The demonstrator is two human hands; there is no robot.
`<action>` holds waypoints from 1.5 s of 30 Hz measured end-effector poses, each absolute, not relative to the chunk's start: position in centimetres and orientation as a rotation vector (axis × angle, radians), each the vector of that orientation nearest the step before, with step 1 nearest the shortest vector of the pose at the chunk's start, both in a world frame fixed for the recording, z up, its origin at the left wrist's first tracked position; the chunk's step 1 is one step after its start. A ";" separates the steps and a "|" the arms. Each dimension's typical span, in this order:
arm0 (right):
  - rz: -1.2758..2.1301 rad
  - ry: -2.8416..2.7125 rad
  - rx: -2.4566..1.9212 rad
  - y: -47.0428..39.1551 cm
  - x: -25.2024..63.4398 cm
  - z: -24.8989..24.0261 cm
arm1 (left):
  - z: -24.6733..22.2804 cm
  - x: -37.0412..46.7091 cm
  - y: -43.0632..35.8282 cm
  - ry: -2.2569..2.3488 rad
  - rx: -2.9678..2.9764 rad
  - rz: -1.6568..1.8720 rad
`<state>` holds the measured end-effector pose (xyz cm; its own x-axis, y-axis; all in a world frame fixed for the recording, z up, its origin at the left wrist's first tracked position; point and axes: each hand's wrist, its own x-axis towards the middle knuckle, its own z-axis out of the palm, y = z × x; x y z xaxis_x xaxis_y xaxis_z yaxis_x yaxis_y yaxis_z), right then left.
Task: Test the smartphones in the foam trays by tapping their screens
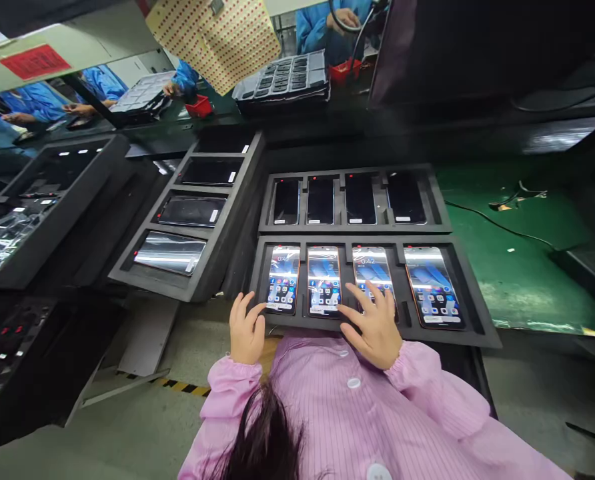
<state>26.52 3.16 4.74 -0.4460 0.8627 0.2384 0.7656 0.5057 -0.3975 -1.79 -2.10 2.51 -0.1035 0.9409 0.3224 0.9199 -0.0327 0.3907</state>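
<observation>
The near tray (480, 333) holds four lit phones in a row along its length: the leftmost phone (283, 277), the second phone (324, 277), the third phone (371, 263) and the rightmost phone (432, 287), all screen up with app icons showing. At the tray's left end, by its lower edge, is the left hand (246, 327), fingers bent and apart, the fingertips beside the leftmost phone's lower corner; whether they touch it I cannot tell. The right hand (372, 327) lies at the tray's lower edge with fingers spread, covering part of the third phone, one fingertip at the second phone's lower right corner. Just beyond the near tray sits the far tray (332, 228), with four dark phones (360, 200). Left of the near tray, the side tray (172, 285) carries dark phones in a column. To its right is a green mat (507, 280) with a cable (482, 215); well beyond it, co-workers in blue sleeves (312, 30) sit near a red bin (344, 72).
</observation>
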 end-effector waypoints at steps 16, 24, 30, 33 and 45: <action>0.361 -2.384 -1.184 4.3 22.4 4.0 | 2.4 -1.1 -1.3 2.144 2.055 0.699; 0.215 -1.729 -1.342 2.7 31.3 1.9 | 2.9 -2.2 -1.5 2.111 1.922 1.040; -0.017 -1.444 -1.558 1.2 37.0 0.7 | 2.8 -2.2 -1.2 2.138 1.966 0.866; -0.097 -1.494 -1.566 1.2 38.7 0.2 | 2.8 -2.0 -1.0 2.135 1.973 0.849; -0.049 -1.893 -1.881 2.1 38.8 2.5 | 2.2 -2.5 1.3 2.312 1.649 0.908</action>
